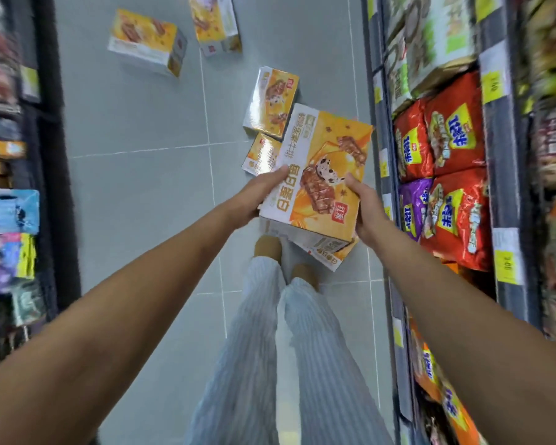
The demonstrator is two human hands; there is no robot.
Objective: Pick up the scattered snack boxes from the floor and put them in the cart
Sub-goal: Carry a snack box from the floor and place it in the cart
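Beyond held box, four floor boxes.

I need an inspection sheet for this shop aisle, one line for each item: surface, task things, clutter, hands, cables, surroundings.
Surface: grey tiled floor.
Job's things: held snack box; second box just beneath it, held or lying, cannot tell; on the floor far-left box, far box, middle box, and near box partly hidden by the held one. Cart not in view.
Clutter: nothing seen.
Grippers: left hand and right hand grip the held snack box at opposite edges.
Cables: nothing seen.
Surroundings: red snack bags on the right; left shelf blurred.
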